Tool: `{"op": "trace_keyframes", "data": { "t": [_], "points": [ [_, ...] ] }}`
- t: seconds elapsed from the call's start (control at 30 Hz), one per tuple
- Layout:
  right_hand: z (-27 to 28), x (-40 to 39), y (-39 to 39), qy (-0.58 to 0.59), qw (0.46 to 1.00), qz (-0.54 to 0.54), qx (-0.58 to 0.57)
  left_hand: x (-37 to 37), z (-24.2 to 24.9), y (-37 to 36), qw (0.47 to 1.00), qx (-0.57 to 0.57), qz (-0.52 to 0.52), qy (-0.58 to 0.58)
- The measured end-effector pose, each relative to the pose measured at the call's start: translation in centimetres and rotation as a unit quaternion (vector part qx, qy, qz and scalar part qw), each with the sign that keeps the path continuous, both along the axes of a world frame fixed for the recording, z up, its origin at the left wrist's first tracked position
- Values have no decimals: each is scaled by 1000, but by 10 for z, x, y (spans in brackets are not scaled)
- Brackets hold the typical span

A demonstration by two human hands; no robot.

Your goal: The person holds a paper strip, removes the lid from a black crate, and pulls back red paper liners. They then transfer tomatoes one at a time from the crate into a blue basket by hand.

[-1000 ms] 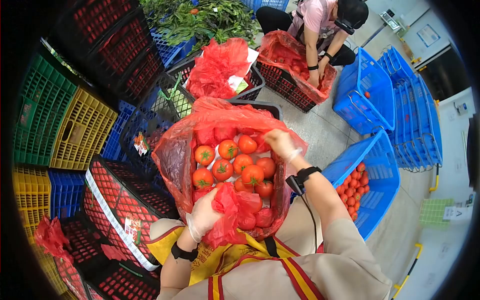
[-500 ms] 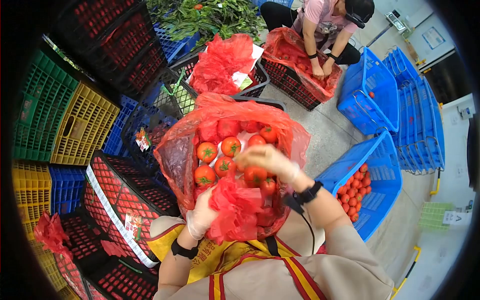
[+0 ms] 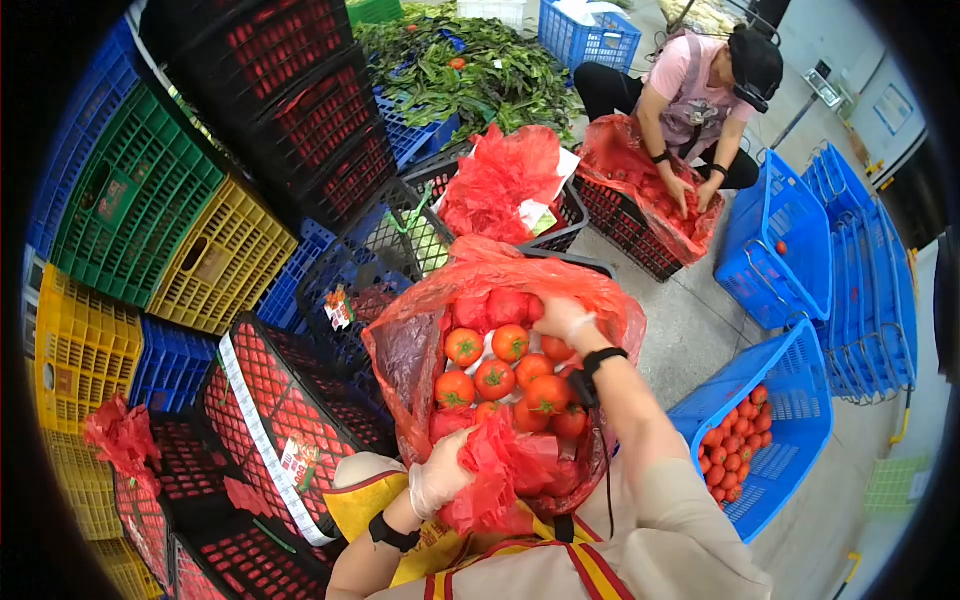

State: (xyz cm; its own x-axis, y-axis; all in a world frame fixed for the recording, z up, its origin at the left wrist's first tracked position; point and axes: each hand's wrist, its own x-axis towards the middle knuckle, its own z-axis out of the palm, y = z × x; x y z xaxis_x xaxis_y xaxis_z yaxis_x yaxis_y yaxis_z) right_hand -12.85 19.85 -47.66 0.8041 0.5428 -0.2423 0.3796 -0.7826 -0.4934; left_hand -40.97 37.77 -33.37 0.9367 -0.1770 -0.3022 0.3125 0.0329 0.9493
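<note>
Red tomatoes point(image 3: 495, 379) lie inside a crate lined with a red plastic bag point(image 3: 405, 345), right in front of me. Some at the far side are wrapped in red film. My left hand point(image 3: 443, 474), in a thin clear glove, is closed on a bunch of red plastic sheets point(image 3: 490, 470) over the near left part of the bag. At the far right of the tomatoes is my right hand point(image 3: 562, 318), gloved too, its fingers down against a red-wrapped tomato point(image 3: 508, 307). Its fingertips are partly hidden there.
Another crate point(image 3: 570, 215) holds more red sheets. A person point(image 3: 690, 95) works at a red-lined crate beyond. Blue baskets point(image 3: 790, 440) stand right, one with small tomatoes. Black point(image 3: 280, 400), yellow point(image 3: 215, 262) and green crates point(image 3: 130, 200) are stacked left, leafy greens point(image 3: 480, 80) behind.
My right hand has moved from above the middle tomatoes to the far right of the bag. My left hand still holds the sheets. The whole view has shifted, with things lower and further right.
</note>
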Motion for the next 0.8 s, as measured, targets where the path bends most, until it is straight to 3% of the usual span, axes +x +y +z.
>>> {"op": "trace_keyframes", "data": {
  "t": [0.03, 0.07, 0.13, 0.23, 0.27, 0.3, 0.33, 0.37, 0.43, 0.57, 0.67, 0.77, 0.8],
  "points": [
    [8, -10, -11, -59, 991, 6, 117, 3, 6, 3, 1000, 7, -5, -2],
    [17, -14, -20, -42, 995, 12, 89, 6, 15, 4, 1000, 15, 8, -20],
    [29, -14, -24, -3, 1000, -7, -2, 3, -11, 6, 993, 74, 19, -86],
    [3, -14, -31, -65, 993, 17, 101, 13, 1, -1, 983, 169, -6, -68],
    [11, -16, -28, -53, 994, 4, 97, 18, 1, -5, 984, 132, -1, -121],
    [5, -13, -33, -39, 991, -12, 130, 21, 8, -5, 981, 152, -31, -116],
    [12, -12, -30, -14, 995, -44, 89, 25, 17, -6, 981, 160, -44, -101],
    [5, -11, -30, -37, 993, -46, 106, 23, 10, -12, 982, 151, -14, -111],
    [-17, -4, -37, -137, 983, 26, 118, 23, 17, -10, 985, 136, -18, -104],
    [5, -17, -34, -102, 991, -6, 82, 25, 5, -8, 984, 123, 34, -127],
    [-10, -3, -44, -142, 986, 38, 80, 31, 14, -4, 974, 147, 61, -159],
    [0, 0, -42, -171, 976, 75, 115, 39, 24, 5, 989, 111, 64, -76],
    [19, -9, -34, -105, 985, 2, 138, 41, 17, 2, 981, 135, 111, -87]
  ]
}}
